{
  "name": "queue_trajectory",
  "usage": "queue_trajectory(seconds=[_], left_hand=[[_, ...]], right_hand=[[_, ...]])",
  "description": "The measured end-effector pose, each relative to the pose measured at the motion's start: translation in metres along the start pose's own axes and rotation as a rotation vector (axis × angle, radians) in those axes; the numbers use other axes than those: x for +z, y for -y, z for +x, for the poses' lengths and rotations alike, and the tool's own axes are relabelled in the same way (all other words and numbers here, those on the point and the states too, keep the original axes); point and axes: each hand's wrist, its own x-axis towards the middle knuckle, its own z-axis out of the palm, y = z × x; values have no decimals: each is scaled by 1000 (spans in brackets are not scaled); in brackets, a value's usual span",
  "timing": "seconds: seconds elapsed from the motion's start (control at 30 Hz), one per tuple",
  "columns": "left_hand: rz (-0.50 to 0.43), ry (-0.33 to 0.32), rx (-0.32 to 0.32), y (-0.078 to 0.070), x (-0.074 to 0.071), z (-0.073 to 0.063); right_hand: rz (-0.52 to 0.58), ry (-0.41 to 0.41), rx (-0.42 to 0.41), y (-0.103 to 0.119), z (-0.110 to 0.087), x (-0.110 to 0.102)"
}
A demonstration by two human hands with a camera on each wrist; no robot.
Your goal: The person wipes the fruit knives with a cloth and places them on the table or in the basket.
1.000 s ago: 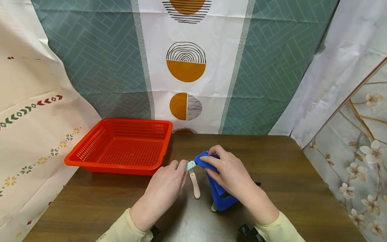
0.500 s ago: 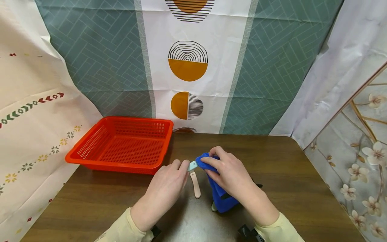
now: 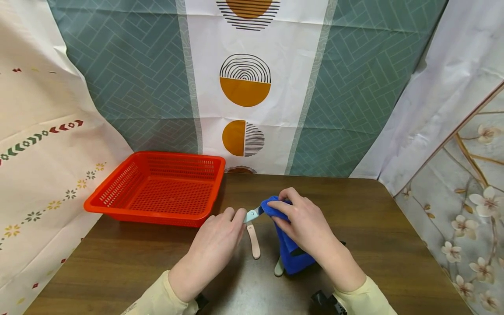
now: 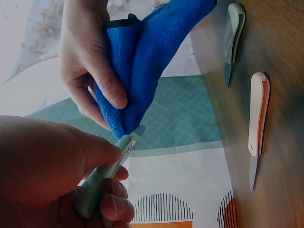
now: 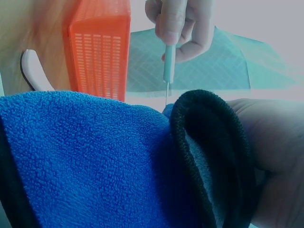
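My left hand grips a folding knife by its light blue-green handle, above the table. The blade points at my right hand, which pinches a folded blue cloth with dark edging around that blade. Only a short stretch of blade shows between handle and cloth; the cloth hides the rest. Below the hands, a pink-handled folding knife lies on the table with its blade out. Another knife, with a grey-green handle, lies partly under the hanging cloth in the head view.
A red plastic basket stands at the back left of the brown wooden table. Patterned cloths hang behind and at both sides. A dark tip sticks out beyond my right wrist.
My right hand and the cloth have shifted slightly to the right along the blade, baring more of it near the handle. My left hand has stayed almost still.
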Motion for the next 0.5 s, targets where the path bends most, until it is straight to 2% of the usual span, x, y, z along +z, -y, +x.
queue_trajectory(seconds=[0.27,0.5], left_hand=[[-4,-19,1,-1,0,0],[-8,-33,6,-1,-1,-1]], right_hand=[[-11,-25,23,-9,-1,-2],[-33,-25,88,-17,-2,-4]])
